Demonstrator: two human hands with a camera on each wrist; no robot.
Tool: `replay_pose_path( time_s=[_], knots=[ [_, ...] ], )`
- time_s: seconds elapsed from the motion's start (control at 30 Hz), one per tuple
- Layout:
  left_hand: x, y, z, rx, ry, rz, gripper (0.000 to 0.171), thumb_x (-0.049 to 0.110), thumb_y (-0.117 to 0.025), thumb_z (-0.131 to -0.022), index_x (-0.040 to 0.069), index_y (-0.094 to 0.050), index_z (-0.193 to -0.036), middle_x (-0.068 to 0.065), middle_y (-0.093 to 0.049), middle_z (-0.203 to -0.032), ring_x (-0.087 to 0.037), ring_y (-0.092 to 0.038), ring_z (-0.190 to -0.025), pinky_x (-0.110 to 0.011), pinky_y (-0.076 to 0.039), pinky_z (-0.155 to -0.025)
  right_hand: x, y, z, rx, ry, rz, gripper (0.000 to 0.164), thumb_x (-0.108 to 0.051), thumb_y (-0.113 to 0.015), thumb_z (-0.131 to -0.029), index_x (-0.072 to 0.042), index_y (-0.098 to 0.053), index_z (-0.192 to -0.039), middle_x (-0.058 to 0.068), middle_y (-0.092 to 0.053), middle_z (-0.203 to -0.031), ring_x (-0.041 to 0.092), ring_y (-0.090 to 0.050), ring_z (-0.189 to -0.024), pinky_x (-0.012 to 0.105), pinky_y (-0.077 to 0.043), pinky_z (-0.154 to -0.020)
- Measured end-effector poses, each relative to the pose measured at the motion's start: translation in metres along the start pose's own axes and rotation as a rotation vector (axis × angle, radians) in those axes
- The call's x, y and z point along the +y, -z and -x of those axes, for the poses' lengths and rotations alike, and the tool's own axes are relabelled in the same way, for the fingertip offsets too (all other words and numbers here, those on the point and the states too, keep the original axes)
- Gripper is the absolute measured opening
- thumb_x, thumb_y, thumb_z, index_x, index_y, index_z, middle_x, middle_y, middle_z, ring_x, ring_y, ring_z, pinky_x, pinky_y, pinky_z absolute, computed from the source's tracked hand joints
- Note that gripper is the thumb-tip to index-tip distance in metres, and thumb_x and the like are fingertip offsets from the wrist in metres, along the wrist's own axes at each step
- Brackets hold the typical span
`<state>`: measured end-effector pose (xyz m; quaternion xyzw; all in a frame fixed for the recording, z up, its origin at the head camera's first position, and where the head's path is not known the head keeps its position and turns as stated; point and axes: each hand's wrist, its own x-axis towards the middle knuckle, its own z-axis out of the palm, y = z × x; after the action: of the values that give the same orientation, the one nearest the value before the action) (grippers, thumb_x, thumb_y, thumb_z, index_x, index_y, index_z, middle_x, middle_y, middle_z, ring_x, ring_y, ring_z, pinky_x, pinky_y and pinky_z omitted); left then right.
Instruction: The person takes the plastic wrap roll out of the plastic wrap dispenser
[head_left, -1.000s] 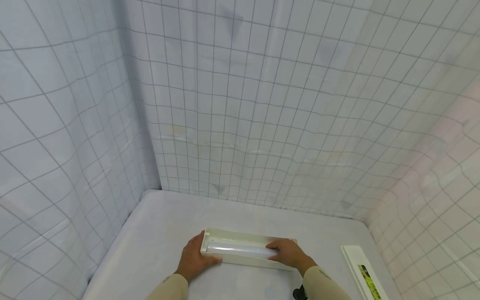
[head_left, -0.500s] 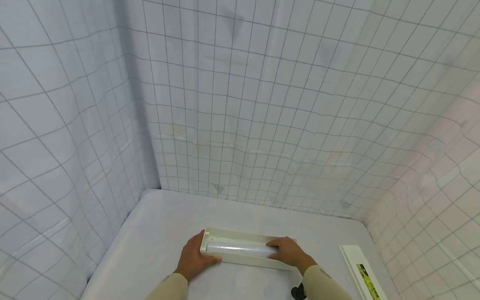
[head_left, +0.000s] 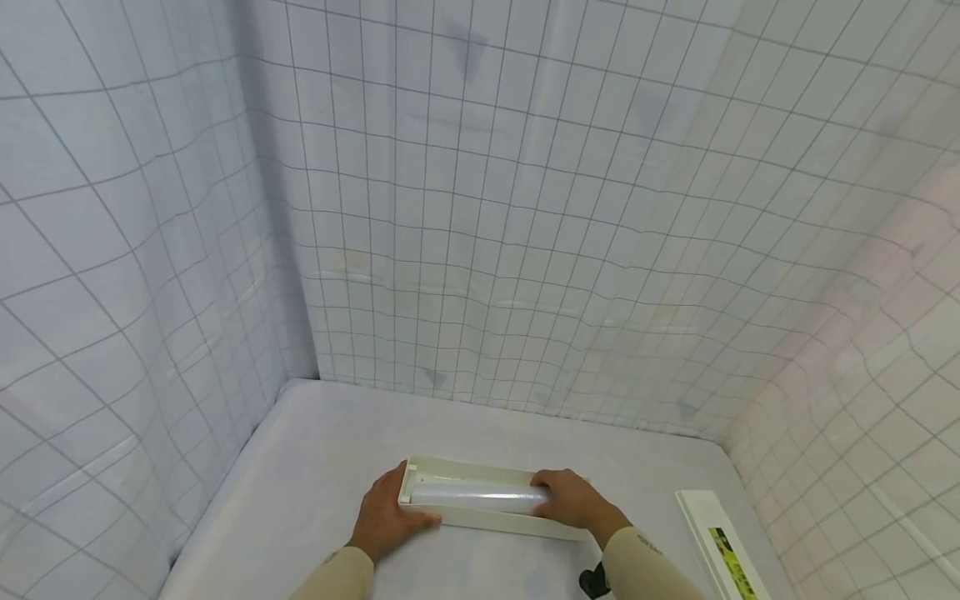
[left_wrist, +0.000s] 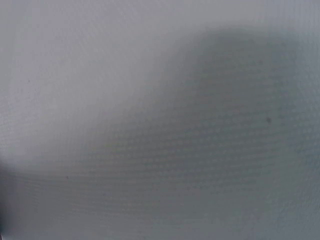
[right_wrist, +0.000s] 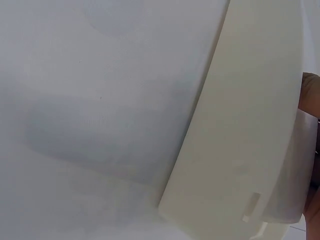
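A cream, open-topped cling film dispenser box [head_left: 510, 522] lies lengthwise on the white surface. Inside it is a shiny, whitish roll of cling film [head_left: 476, 497]. My left hand [head_left: 386, 510] grips the box's left end, thumb along the front wall and fingers behind the end. At the other end my right hand [head_left: 573, 500] holds the roll from above. In the right wrist view, the roll [right_wrist: 291, 175] shows past the edge of the box's wall [right_wrist: 235, 115], with fingers [right_wrist: 310, 95] on it. Only blurred pale cloth and a shadow fill the left wrist view.
To the right lies a long cream lid [head_left: 702, 512] with a yellow-green label [head_left: 731, 561]. A small black object [head_left: 594, 581] is partly hidden by the right sleeve. White grid-patterned curtains [head_left: 480, 250] enclose the covered table [head_left: 337, 433] at the back and sides.
My right hand has shifted slightly left, its fingers further round the roll. The bright reflection on the roll has moved toward its right end. The left hand keeps its hold on the box.
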<state>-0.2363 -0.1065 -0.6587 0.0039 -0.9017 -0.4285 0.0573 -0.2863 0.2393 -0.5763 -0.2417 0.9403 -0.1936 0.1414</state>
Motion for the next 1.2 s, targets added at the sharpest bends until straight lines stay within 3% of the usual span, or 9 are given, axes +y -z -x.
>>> replay_pose_path(
  time_s=[0.17, 0.37, 0.9, 1.2],
  knots=[
    [-0.002, -0.002, -0.001, 0.005, -0.001, -0.011, 0.115, 0.063, -0.092, -0.058, 0.013, -0.048, -0.151, -0.011, -0.061, -0.145, -0.039, -0.052, -0.137, -0.064, -0.039, -0.114, -0.004, 0.004, 0.001, -0.003, -0.02, 0.004, 0.046, -0.03, -0.082, -0.086, -0.01, -0.069, -0.125, 0.005, -0.073, -0.123, 0.022, -0.069, -0.106, 0.046, -0.057, -0.093],
    [-0.003, -0.002, 0.0, 0.03, -0.032, -0.024, 0.115, 0.06, -0.093, -0.057, 0.008, -0.049, -0.15, -0.014, -0.061, -0.143, -0.041, -0.054, -0.134, -0.065, -0.042, -0.11, -0.006, 0.009, 0.002, -0.003, 0.018, 0.037, 0.051, -0.028, -0.08, -0.088, -0.008, -0.067, -0.134, 0.011, -0.071, -0.132, 0.031, -0.067, -0.121, 0.051, -0.055, -0.103],
    [0.001, 0.002, -0.001, -0.03, 0.002, -0.04, 0.116, 0.062, -0.091, -0.06, 0.009, -0.045, -0.153, -0.015, -0.057, -0.147, -0.041, -0.05, -0.138, -0.065, -0.038, -0.113, -0.01, 0.031, 0.017, 0.023, 0.035, 0.072, 0.047, -0.028, -0.081, -0.087, -0.01, -0.071, -0.129, 0.008, -0.074, -0.125, 0.03, -0.07, -0.115, 0.051, -0.056, -0.099],
    [-0.001, 0.001, -0.002, 0.0, -0.03, -0.024, 0.114, 0.062, -0.091, -0.059, 0.01, -0.048, -0.151, -0.014, -0.06, -0.145, -0.041, -0.052, -0.136, -0.065, -0.04, -0.112, -0.005, 0.037, 0.022, 0.06, 0.026, 0.039, 0.049, -0.029, -0.082, -0.085, -0.01, -0.071, -0.129, 0.008, -0.074, -0.125, 0.03, -0.069, -0.116, 0.051, -0.056, -0.1]
  ],
)
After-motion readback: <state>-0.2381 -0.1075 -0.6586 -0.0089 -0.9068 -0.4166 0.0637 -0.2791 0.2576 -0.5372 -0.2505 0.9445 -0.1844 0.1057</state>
